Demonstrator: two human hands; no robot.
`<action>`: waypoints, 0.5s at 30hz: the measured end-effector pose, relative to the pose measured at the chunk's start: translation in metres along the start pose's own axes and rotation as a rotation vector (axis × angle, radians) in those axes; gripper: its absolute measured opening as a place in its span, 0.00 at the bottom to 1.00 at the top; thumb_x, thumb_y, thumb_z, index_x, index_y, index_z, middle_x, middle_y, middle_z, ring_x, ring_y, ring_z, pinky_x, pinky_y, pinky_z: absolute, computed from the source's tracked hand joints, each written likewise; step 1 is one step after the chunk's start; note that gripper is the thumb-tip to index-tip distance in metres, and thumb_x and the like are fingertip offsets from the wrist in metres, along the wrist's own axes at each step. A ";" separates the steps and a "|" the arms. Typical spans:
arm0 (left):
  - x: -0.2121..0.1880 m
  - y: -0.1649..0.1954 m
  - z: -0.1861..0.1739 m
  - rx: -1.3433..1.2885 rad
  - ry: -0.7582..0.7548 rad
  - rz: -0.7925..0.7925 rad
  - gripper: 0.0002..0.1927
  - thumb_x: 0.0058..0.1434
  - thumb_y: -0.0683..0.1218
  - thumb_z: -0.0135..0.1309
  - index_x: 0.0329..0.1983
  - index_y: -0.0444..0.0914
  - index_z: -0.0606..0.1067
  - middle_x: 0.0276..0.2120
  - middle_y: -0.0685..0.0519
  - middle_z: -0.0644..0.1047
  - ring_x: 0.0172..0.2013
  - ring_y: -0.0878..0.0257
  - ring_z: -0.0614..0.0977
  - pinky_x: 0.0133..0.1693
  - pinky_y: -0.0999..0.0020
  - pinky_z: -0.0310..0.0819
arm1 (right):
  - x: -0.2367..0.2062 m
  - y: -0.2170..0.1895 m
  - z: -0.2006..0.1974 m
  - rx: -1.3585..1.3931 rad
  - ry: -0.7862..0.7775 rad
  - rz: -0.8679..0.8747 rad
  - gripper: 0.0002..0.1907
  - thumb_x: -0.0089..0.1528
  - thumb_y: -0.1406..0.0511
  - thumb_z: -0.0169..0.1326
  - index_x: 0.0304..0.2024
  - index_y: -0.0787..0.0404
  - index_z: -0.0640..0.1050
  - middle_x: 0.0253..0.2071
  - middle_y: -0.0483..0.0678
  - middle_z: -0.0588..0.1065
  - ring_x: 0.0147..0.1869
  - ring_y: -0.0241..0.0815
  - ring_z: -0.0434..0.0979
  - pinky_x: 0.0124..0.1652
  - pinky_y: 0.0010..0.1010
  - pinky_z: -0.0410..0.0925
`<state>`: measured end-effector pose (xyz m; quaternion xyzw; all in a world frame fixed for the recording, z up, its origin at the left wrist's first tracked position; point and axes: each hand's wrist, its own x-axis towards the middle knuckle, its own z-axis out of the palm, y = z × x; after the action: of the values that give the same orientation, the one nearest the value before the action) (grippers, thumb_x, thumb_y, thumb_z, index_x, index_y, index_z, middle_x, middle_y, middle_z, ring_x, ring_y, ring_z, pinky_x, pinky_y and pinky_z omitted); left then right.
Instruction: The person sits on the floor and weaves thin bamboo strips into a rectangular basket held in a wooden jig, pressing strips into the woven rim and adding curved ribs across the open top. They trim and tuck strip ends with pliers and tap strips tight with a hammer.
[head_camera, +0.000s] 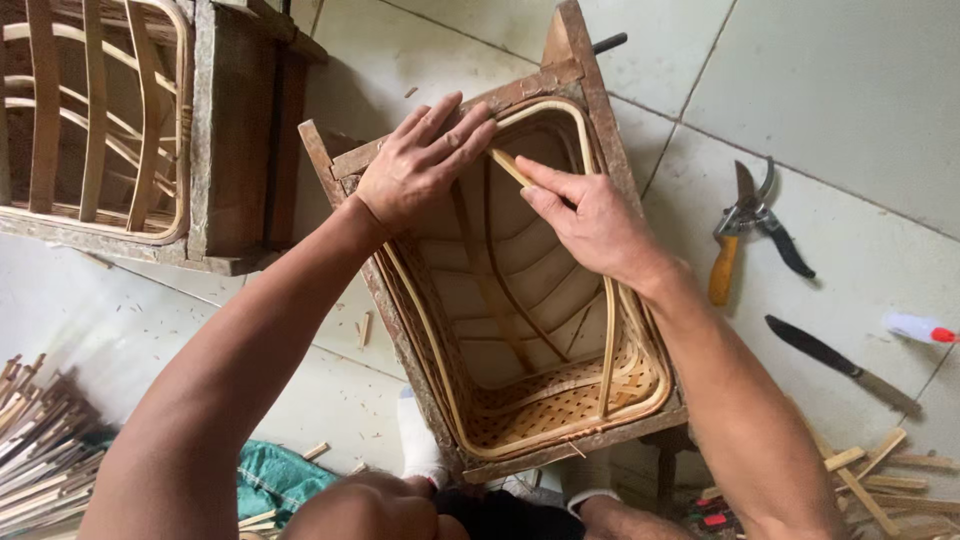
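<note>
Left hand lay flat, fingers spread, pressed on the far left corner of a wooden frame, gripping nothing. Right hand was partly closed, thumb and forefinger pinched on a thin bamboo strip, one end of which poked out between the two hands at the far rim of a half-woven basket. Basket sat inside the wooden frame, at the middle of the scene, on a pale tiled floor, with curved ribs running down its inside and a woven base toward the near end. Right of the frame, well apart from it, lay pruning shears with one orange handle and one black; nearer and further right, a dark knife; beyond that, at the right edge, a white tube with a red cap. Loose wood offcuts lay scattered at the near right. Bundle of bamboo slats was piled at the near left, beside a green cloth. At the far left stood another frame holding a ribbed basket.
</note>
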<state>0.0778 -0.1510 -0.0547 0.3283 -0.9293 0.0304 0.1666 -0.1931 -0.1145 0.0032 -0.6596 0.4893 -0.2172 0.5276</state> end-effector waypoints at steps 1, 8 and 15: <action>0.000 -0.001 0.001 0.019 0.002 0.006 0.29 0.68 0.41 0.54 0.73 0.38 0.67 0.71 0.49 0.69 0.68 0.48 0.71 0.64 0.52 0.70 | 0.001 0.000 0.000 0.004 -0.017 0.024 0.22 0.69 0.60 0.52 0.65 0.58 0.73 0.59 0.53 0.78 0.59 0.41 0.80 0.56 0.28 0.71; 0.002 0.001 0.004 -0.053 -0.011 -0.041 0.28 0.70 0.39 0.54 0.74 0.40 0.67 0.71 0.50 0.70 0.68 0.49 0.72 0.67 0.53 0.68 | -0.016 -0.017 0.011 -0.225 0.036 0.447 0.23 0.72 0.57 0.49 0.71 0.47 0.74 0.35 0.58 0.82 0.38 0.50 0.82 0.39 0.36 0.75; 0.011 0.009 -0.009 -0.358 0.053 -0.257 0.22 0.70 0.39 0.54 0.66 0.49 0.77 0.69 0.46 0.71 0.66 0.48 0.74 0.63 0.54 0.74 | -0.029 -0.001 0.019 -0.518 0.239 -0.232 0.22 0.73 0.61 0.49 0.66 0.66 0.72 0.43 0.56 0.81 0.39 0.50 0.83 0.37 0.38 0.74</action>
<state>0.0671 -0.1486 -0.0421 0.4081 -0.8657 -0.1480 0.2491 -0.1899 -0.0802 0.0044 -0.7935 0.5082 -0.2200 0.2523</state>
